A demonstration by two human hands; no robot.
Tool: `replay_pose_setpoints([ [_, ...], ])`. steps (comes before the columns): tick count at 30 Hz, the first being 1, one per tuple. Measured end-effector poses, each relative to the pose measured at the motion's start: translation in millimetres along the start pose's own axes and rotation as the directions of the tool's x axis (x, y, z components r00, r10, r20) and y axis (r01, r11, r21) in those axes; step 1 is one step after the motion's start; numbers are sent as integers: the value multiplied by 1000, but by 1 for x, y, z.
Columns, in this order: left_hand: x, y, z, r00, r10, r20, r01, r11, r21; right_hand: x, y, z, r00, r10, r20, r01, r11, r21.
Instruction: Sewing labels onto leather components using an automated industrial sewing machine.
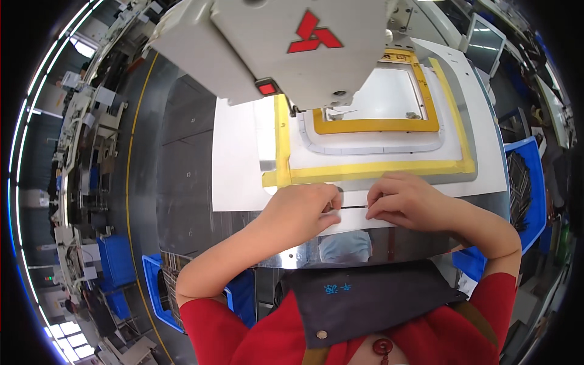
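A thin dark strip [353, 207] is stretched level between my two hands, above the near edge of the white sheet. One end is pinched in my left hand [301, 208], whose fingers are closed. The other end sits between the closed fingertips of my right hand [404, 201]. What the strip is made of is too small to tell. Just beyond my hands lies a white template [371, 159] edged with yellow tape [374, 169]. On it, farther back, rests a yellow-orange frame [377, 125] under the sewing machine head [298, 55].
The white sheet [237, 152] covers much of the metal table [292, 255]. Blue bins stand at both sides: one at right [538, 188] full of dark strips, one at lower left [155, 292]. A screen [485, 42] is at the back right.
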State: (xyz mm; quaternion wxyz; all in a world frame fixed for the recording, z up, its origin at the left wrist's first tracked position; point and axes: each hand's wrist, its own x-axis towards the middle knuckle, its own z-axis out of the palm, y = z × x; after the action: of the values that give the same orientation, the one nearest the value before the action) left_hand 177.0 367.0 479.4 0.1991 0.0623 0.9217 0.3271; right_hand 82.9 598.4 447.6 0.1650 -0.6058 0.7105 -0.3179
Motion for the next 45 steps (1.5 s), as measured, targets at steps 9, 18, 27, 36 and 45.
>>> replay_pose_setpoints([
  [9, 4, -15, 0, 976, 107, -187, -114, 993, -24, 12, 6, -23, 974, 208, 85, -224, 922, 314],
  [18, 15, -13, -2, 986, -22, -168, -13, 979, -205, 35, 5, -19, 893, 435, 114, -448, 882, 145],
  [27, 25, -20, 11, 947, 189, -258, -148, 974, 171, 37, 8, -9, 958, 286, 29, -285, 958, -37],
  [36, 22, -24, 12, 937, 178, -301, -173, 984, 44, 35, 13, -6, 970, 226, -91, -223, 974, 38],
  [45, -2, -19, 2, 941, 160, -297, -79, 961, 264, 42, 37, -39, 830, 515, -215, -505, 857, 103],
])
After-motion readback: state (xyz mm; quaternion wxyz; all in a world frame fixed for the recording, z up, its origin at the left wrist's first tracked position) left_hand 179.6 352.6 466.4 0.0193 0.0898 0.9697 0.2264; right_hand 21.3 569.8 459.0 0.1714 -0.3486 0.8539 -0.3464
